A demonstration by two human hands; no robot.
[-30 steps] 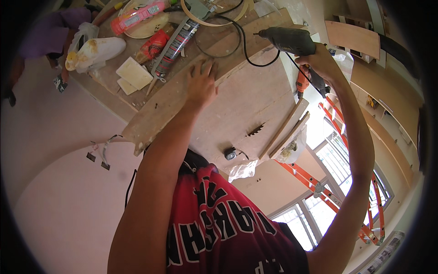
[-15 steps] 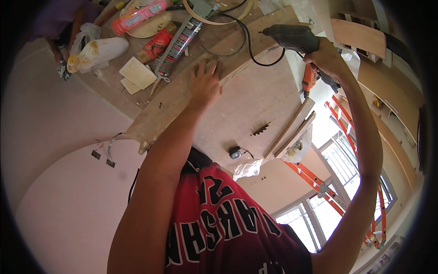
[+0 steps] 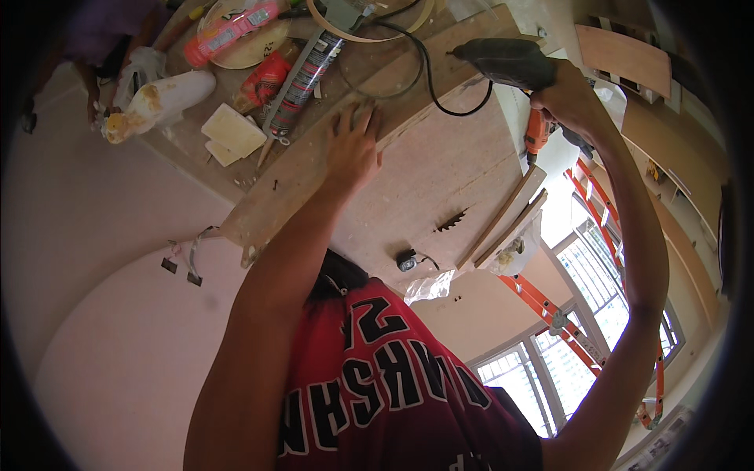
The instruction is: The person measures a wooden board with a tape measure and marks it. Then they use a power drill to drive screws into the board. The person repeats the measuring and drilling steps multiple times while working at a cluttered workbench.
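My right hand [image 3: 572, 98] grips a dark corded drill [image 3: 506, 63] by its handle. Its bit end points left, over the far end of a long wooden board [image 3: 310, 149]. Whether the bit touches the wood I cannot tell. My left hand [image 3: 355, 149] lies on the board with its fingers stretched across it. A small screw [image 3: 275, 185] sits on the board's near left part. The black cord [image 3: 428, 74] loops beside the drill. Just beyond my left hand lie a sealant tube in a caulking gun [image 3: 305, 86] and a red packet [image 3: 267, 77].
On the worktable are a stained white bottle [image 3: 161, 104], a pink bottle [image 3: 232, 33], pale square blocks [image 3: 234, 133], a tape measure [image 3: 407, 260] and a toothed blade [image 3: 453, 220]. An orange drill [image 3: 537, 135] and ladder [image 3: 542, 302] are right. Another person in purple [image 3: 110, 31] is far left.
My view has shifted slightly. My left hand stays on the board and the drill keeps nearly the same place in my right hand. The other person's limbs at the far left have moved.
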